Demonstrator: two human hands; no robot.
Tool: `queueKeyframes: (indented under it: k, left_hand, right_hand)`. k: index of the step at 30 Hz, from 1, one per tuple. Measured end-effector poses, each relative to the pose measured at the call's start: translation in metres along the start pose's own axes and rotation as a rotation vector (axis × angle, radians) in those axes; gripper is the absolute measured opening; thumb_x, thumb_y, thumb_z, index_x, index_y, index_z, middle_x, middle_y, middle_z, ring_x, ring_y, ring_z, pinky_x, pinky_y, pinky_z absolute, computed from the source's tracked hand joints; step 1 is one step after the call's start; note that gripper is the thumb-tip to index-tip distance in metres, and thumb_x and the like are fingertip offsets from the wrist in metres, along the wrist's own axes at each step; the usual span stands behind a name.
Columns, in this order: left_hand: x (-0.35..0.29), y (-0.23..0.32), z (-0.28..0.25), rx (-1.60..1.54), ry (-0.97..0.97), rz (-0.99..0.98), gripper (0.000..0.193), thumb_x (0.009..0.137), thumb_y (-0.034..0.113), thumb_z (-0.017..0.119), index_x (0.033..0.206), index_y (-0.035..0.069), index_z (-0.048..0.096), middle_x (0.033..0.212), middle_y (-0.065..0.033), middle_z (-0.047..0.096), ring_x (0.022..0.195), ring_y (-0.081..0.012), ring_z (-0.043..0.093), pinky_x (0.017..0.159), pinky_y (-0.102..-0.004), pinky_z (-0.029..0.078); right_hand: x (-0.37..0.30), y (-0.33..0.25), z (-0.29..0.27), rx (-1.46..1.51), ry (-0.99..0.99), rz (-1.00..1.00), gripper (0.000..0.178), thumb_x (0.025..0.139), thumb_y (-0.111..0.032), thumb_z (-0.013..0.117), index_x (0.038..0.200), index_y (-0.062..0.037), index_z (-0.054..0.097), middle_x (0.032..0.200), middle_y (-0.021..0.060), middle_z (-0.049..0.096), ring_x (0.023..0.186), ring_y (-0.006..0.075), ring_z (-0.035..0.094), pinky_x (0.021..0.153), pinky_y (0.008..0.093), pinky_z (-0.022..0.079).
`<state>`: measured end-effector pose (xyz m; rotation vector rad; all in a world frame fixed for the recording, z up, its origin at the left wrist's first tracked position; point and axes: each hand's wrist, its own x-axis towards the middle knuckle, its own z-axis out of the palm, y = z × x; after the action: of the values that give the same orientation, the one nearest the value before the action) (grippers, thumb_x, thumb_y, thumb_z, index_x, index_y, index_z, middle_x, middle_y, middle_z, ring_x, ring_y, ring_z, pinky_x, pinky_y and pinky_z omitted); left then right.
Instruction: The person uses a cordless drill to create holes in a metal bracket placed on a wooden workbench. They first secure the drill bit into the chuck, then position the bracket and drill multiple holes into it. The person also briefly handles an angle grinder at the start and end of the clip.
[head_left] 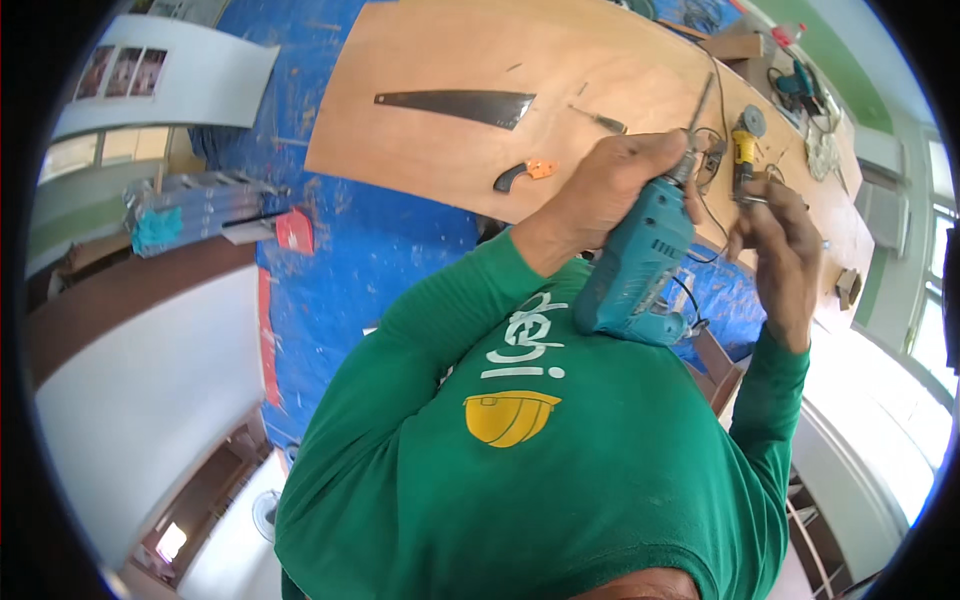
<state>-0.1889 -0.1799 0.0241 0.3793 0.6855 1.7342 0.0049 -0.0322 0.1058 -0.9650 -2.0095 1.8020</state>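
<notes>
A teal power drill point(640, 265) leans against my chest, its long bit point(704, 100) pointing up and away from me. My left hand point(620, 180) is closed round the drill's front end at the chuck point(684, 165). To the right of the drill, my right hand point(785, 245) pinches a small metal piece point(752, 200) between thumb and fingers, apart from the chuck. Its exact kind is too small to tell. On the wooden board point(400, 150) beyond my hands lie a dark saw blade point(455, 104), a black and orange handle point(525, 175) and a screwdriver point(606, 123).
A yellow angle grinder point(744, 150) sits on the board just past my right hand. Cables point(712, 165) run near the drill. Another teal power tool point(797, 82) is at the far right. Blue sheeting point(370, 240) covers the floor, and a red dustpan point(295, 231) is at left.
</notes>
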Motion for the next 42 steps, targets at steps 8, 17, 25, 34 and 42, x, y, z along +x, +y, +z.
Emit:
queueKeyframes:
  k: [8,17,25,34,42]
  left_hand:
    - [0.005,-0.007,0.009,-0.054,-0.048,0.022,0.037,0.119,0.034,0.063,0.136,0.001,0.065,0.099,-0.0107,0.077,0.084,-0.0220,0.081,0.076,-0.0346,0.066]
    - [0.005,0.011,0.032,0.066,-0.240,0.025,0.046,0.120,0.035,0.056,0.146,-0.003,0.061,0.100,-0.0150,0.078,0.086,-0.0256,0.081,0.075,-0.0360,0.066]
    - [0.002,0.018,0.043,0.139,-0.309,0.029,0.045,0.120,0.035,0.057,0.145,-0.002,0.062,0.098,-0.0142,0.077,0.086,-0.0234,0.080,0.074,-0.0345,0.066]
    - [-0.001,0.017,0.054,0.203,-0.309,0.002,0.046,0.119,0.037,0.060,0.143,-0.002,0.061,0.104,-0.0141,0.075,0.088,-0.0222,0.079,0.076,-0.0351,0.066]
    - [-0.009,0.021,0.057,0.327,-0.311,0.043,0.049,0.120,0.038,0.057,0.145,-0.003,0.057,0.107,-0.0159,0.074,0.093,-0.0222,0.075,0.084,-0.0379,0.066]
  right_hand:
    - [-0.007,-0.025,0.017,-0.769,-0.045,-0.793,0.028,0.090,0.011,0.078,0.117,0.0024,0.074,0.103,0.0161,0.081,0.084,0.0305,0.076,0.078,0.0402,0.059]
    - [-0.009,-0.015,0.016,-0.804,0.177,-1.120,0.043,0.085,0.008,0.086,0.123,0.0023,0.067,0.101,0.0170,0.078,0.082,0.0315,0.073,0.071,0.0412,0.052]
    - [-0.013,-0.016,0.018,-0.731,0.249,-1.166,0.043,0.086,0.010,0.086,0.123,0.0033,0.067,0.101,0.0181,0.078,0.083,0.0320,0.075,0.071,0.0407,0.054]
    - [-0.005,-0.052,-0.023,-1.183,-0.065,-1.439,0.033,0.088,-0.004,0.084,0.116,-0.0002,0.069,0.105,0.0141,0.076,0.091,0.0287,0.076,0.075,0.0413,0.061]
    - [0.016,-0.086,-0.045,-1.293,-0.313,-1.580,0.030,0.081,-0.011,0.086,0.107,-0.0085,0.073,0.109,0.0122,0.077,0.098,0.0290,0.079,0.081,0.0384,0.069]
